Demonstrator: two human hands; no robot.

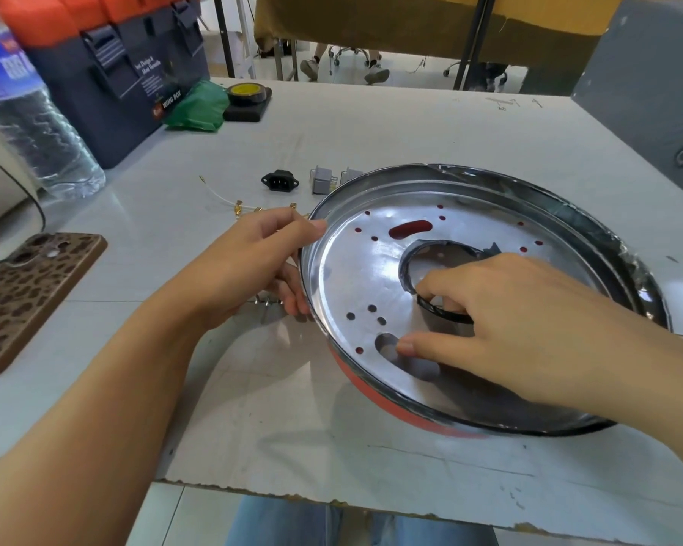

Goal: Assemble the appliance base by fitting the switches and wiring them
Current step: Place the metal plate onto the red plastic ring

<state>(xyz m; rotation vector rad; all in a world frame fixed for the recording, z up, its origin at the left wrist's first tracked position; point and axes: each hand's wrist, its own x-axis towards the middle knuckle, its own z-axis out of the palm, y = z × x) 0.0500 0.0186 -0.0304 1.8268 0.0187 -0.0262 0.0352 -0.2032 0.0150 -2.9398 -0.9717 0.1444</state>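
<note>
- Shiny metal with a red outer wall, the round base (371, 269) sits tilted on the white table (411, 124), its near-left edge raised off the surface.
- The left hand (253, 262) grips the base's left rim, thumb over the top edge and fingers curled under it.
- The right hand (501, 325) lies inside the base, palm down, fingers loosely bent; its fingertips reach into the big round hole in the middle, and the thumb tip touches the oval slot near the front edge. It presses on the metal and holds nothing.
- Just behind the left hand, white wires (229, 202) with brass clips lie loose on the table.
- Farther back from that hand, a black socket (280, 180) sits beside two grey switches (322, 182); the second switch is partly hidden by the base's rim.
- Under the left hand's fingers, small screws (267, 307) lie against the base's edge.
- Well to the left of the left forearm, a phone (28, 293) in a brown spotted case lies face down.
- Far back on the left stand a dark toolbox (115, 72) with an orange lid, a clear water bottle (28, 124), a green bag (198, 106) and a roll of black tape (249, 94).
- A grey box (647, 88) stands at the far right, well beyond the right hand.
</note>
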